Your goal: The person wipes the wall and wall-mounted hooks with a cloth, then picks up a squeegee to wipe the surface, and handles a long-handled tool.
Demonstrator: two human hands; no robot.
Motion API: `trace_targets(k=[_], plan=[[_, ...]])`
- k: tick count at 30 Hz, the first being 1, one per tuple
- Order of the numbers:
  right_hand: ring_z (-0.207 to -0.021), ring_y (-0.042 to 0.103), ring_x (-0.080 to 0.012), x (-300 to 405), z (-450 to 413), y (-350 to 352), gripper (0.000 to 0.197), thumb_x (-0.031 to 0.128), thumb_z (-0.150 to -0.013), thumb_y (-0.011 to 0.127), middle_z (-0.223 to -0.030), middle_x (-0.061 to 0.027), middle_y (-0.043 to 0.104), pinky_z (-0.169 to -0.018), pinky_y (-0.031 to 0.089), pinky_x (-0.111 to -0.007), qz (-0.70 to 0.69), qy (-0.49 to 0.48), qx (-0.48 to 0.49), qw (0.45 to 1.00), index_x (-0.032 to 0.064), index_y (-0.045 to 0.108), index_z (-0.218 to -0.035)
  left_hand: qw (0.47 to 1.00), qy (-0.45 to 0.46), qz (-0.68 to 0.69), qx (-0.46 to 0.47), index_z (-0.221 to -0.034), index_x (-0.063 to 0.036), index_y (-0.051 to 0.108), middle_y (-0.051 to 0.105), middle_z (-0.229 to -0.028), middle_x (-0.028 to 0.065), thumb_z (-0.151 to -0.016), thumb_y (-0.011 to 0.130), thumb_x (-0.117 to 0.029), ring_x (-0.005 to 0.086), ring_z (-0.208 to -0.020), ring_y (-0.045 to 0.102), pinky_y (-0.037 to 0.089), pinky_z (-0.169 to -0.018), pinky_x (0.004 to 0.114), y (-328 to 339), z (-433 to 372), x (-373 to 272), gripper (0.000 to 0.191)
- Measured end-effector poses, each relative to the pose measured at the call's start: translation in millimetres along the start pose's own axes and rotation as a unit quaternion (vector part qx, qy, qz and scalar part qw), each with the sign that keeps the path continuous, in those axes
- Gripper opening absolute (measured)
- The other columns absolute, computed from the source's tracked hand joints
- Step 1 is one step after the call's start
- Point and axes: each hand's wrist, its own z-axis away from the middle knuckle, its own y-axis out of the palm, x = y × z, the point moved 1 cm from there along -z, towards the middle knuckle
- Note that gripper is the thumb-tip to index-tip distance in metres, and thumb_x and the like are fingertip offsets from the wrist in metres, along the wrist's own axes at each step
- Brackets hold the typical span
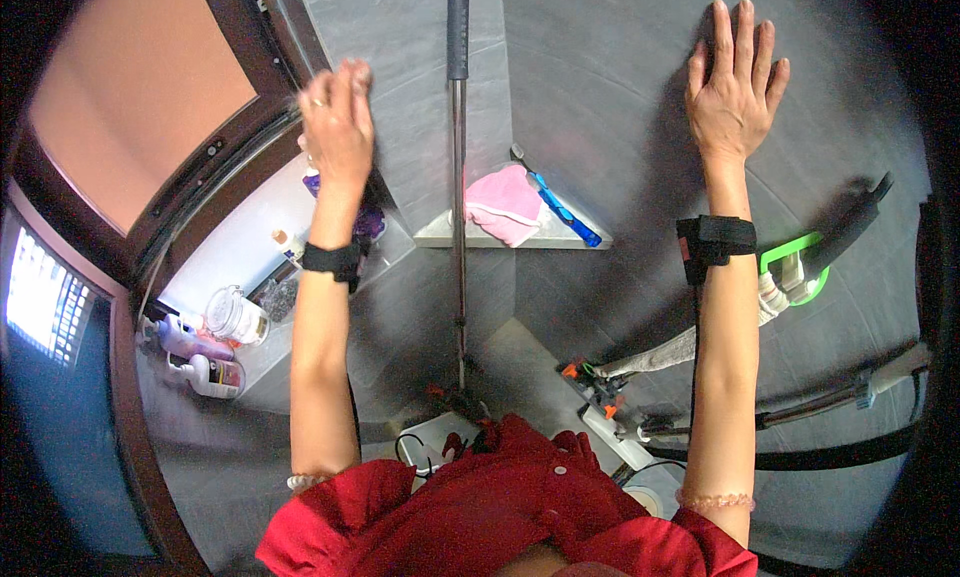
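My left hand (339, 123) is raised at the upper left, near the dark frame of a window; it is slightly blurred, with fingers bent together, and no held object shows. My right hand (733, 89) lies flat against the grey tiled wall, fingers spread, holding nothing. Between them a long metal pole with a dark handle (457, 44) stands upright. Behind it, a corner shelf (480, 239) bears a folded pink cloth (506, 202) and a blue toothbrush-like brush (562, 211).
Pump bottles (214, 374), a clip-top jar (236, 314) and purple items line the ledge on the left. A green holder (821, 277) is on the right wall. Below it are a grey mop pad (660, 353), another pole (814, 408) and a black hose (832, 453).
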Motion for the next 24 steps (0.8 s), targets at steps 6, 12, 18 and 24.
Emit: trace_targets(k=[6,12,18,24], plan=[[-0.141,0.028,-0.0122,-2,-1,-4,0.051,0.041,-0.094,0.047,-0.151,0.0112,0.033,-0.116,0.011,-0.038,0.023,0.001,0.012,1.000,0.0356,0.037,-0.144,0.994,-0.047,0.076,-0.067,-0.118,-0.0106,0.066,0.058,-0.108,0.0134,-0.089,0.063,-0.013,0.0281,-0.103,0.054,0.044,-0.092,0.039,-15,-14,7,0.029],[-0.140,0.029,-0.0124,-1,-2,2,0.050,0.041,-0.094,0.047,-0.150,0.0111,0.036,-0.116,0.013,-0.037,0.012,0.000,-0.003,1.000,0.0354,0.039,-0.143,0.973,-0.002,0.216,-0.085,-0.133,-0.0083,0.050,0.052,-0.134,0.0113,-0.094,0.052,-0.011,0.0317,-0.124,0.046,0.037,-0.104,0.039,-26,-110,19,0.039],[-0.139,0.031,-0.0127,-1,-3,-1,0.049,0.041,-0.094,0.048,-0.149,0.0106,0.038,-0.115,0.016,-0.037,0.006,-0.005,-0.018,1.000,0.0353,0.041,-0.142,0.990,0.120,0.022,-0.077,-0.137,-0.0137,0.049,0.047,-0.142,0.0066,-0.079,0.056,0.006,0.0321,-0.132,0.040,0.035,-0.108,0.041,21,-73,12,0.062],[-0.138,0.034,-0.0129,-1,1,13,0.049,0.041,-0.094,0.050,-0.148,0.0107,0.039,-0.114,0.018,-0.037,-0.140,-0.003,-0.100,0.985,0.0360,0.042,-0.141,0.993,0.113,-0.040,0.021,-0.134,-0.0081,0.051,0.048,-0.140,0.0075,-0.086,0.047,-0.003,0.0252,-0.132,0.042,0.032,-0.111,0.042,36,-14,-1,0.049]])
